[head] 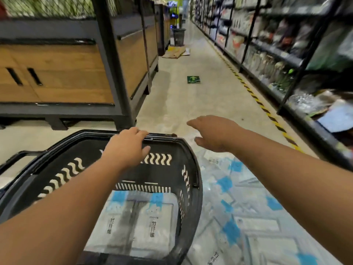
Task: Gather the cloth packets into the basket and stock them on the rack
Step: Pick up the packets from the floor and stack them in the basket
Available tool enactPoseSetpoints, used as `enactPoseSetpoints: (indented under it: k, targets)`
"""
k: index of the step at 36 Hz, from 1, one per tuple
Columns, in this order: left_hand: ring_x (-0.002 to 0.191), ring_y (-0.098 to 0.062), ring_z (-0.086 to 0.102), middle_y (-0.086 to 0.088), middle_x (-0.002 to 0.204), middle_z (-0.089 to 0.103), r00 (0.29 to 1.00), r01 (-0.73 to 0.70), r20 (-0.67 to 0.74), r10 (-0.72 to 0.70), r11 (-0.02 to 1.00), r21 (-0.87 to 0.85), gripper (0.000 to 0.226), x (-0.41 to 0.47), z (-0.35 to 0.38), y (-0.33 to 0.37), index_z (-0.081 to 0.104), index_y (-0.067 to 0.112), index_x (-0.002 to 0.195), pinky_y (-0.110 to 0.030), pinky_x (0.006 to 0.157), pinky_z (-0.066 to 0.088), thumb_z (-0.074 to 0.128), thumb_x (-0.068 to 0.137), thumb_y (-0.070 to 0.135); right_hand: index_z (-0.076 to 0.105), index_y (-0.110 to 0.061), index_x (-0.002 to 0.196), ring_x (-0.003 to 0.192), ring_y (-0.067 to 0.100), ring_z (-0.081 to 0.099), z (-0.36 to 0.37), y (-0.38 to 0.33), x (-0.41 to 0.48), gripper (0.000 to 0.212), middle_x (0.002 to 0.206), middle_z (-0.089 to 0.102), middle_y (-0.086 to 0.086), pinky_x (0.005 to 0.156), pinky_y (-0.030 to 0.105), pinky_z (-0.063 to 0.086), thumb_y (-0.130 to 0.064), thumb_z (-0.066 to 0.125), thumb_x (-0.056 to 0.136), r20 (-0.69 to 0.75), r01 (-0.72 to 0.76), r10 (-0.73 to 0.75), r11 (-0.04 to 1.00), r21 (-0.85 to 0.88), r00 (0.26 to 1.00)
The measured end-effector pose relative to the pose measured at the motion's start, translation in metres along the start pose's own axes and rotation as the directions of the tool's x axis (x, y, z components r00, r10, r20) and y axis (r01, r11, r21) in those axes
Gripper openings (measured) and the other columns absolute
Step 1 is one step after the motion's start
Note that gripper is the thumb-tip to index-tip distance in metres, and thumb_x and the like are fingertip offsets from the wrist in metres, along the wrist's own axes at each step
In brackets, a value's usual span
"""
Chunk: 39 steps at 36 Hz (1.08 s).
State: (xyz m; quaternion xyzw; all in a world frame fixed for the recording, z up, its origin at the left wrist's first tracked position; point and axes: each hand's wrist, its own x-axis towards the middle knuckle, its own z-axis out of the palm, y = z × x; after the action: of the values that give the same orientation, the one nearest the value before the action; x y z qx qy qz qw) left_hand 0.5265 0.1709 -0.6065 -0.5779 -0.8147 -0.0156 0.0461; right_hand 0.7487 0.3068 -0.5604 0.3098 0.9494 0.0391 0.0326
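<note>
The basket sits on the floor nearest the person. A few cloth packets lie flat in its bottom, and many more loose packets overlap in a heap on the floor, right up against its right wall. The left hand has its fingers curled over the basket's far rim, where the handles lie folded. The right hand hangs above the far edge of the heap, fingers apart and holding nothing.

The wrapping looks like slick film, so a packet picked up one-handed by a corner could slide free or drag its neighbours across the floor. A pull on the far rim alone could tip the basket or skid it over the packets beside it. A foot set on the heap would likely slip. The heap is blurred, so I cannot tell how many packets remain.

Just behind the basket on the left stands a wooden display stand, which leaves little room to swing the basket that way. On the right the rack runs down the aisle behind striped floor tape, and its shelves look crowded. Between them, a green floor sign, flattened cardboard and a dark bin lie along the way down the aisle.
</note>
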Motion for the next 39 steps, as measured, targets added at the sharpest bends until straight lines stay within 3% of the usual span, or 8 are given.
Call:
enactPoseSetpoints:
  k: [5, 10, 19, 26, 32, 39]
  targets:
    - [0.13, -0.028, 0.047, -0.002, 0.145, 0.048, 0.989, -0.133, -0.073, 0.126, 0.985, -0.106, 0.054, 0.017, -0.008, 0.092, 0.044, 0.025, 0.145, -0.043, 0.104, 0.043, 0.053, 0.096, 0.045, 0.031, -0.027, 0.153, 0.134, 0.027, 0.044, 0.006, 0.067, -0.063, 0.058, 0.151, 0.043, 0.003, 0.102, 0.046, 0.046, -0.038, 0.05, 0.1, -0.018, -0.146, 0.145, 0.989, -0.022, 0.989]
    - [0.13, -0.027, 0.045, 0.0, 0.15, 0.045, 0.957, -0.281, -0.132, 0.259, 0.942, -0.185, 0.054, 0.011, 0.006, 0.192, 0.042, 0.026, 0.148, -0.04, 0.103, 0.041, 0.051, 0.098, 0.042, 0.029, -0.024, 0.154, 0.132, 0.028, 0.043, 0.028, 0.13, -0.142, 0.058, 0.149, 0.042, 0.004, 0.1, 0.042, 0.046, -0.039, 0.048, 0.101, 0.048, -0.301, 0.302, 0.953, -0.029, 0.952]
    - [0.141, -0.024, 0.036, 0.001, 0.16, 0.032, 0.918, -0.39, -0.012, 0.395, 0.901, -0.191, 0.06, -0.018, 0.059, 0.3, 0.032, 0.029, 0.153, -0.042, 0.11, 0.038, 0.049, 0.098, 0.047, 0.031, -0.02, 0.154, 0.136, 0.027, 0.043, 0.097, 0.204, -0.281, 0.064, 0.155, 0.037, 0.004, 0.107, 0.045, 0.044, -0.043, 0.054, 0.099, 0.222, -0.54, 0.525, 0.841, 0.009, 0.822]
    - [0.142, -0.03, 0.036, -0.006, 0.161, 0.03, 0.882, -0.406, 0.173, 0.439, 0.893, -0.192, 0.064, -0.058, 0.149, 0.311, 0.037, 0.023, 0.153, -0.044, 0.108, 0.037, 0.056, 0.096, 0.045, 0.029, -0.02, 0.155, 0.138, 0.028, 0.041, 0.197, 0.216, -0.355, 0.067, 0.157, 0.034, 0.005, 0.11, 0.045, 0.042, -0.046, 0.053, 0.099, 0.389, -0.64, 0.58, 0.768, 0.032, 0.716]
    - [0.143, -0.027, 0.034, -0.003, 0.163, 0.024, 0.837, -0.394, 0.352, 0.418, 0.908, -0.14, 0.066, -0.105, 0.222, 0.292, 0.029, 0.026, 0.155, -0.04, 0.108, 0.038, 0.05, 0.097, 0.05, 0.028, -0.021, 0.156, 0.14, 0.026, 0.038, 0.286, 0.188, -0.396, 0.066, 0.158, 0.032, 0.004, 0.112, 0.042, 0.039, -0.048, 0.051, 0.1, 0.554, -0.691, 0.552, 0.72, 0.061, 0.624]
    - [0.125, -0.036, 0.055, -0.013, 0.149, 0.048, 0.79, -0.404, 0.441, 0.425, 0.903, -0.147, 0.067, -0.161, 0.277, 0.249, 0.05, 0.016, 0.145, -0.049, 0.091, 0.051, 0.071, 0.087, 0.042, 0.032, -0.018, 0.154, 0.142, 0.026, 0.033, 0.365, 0.149, -0.451, 0.072, 0.158, 0.031, 0.003, 0.112, 0.039, 0.038, -0.056, 0.054, 0.096, 0.643, -0.706, 0.496, 0.701, 0.099, 0.583]
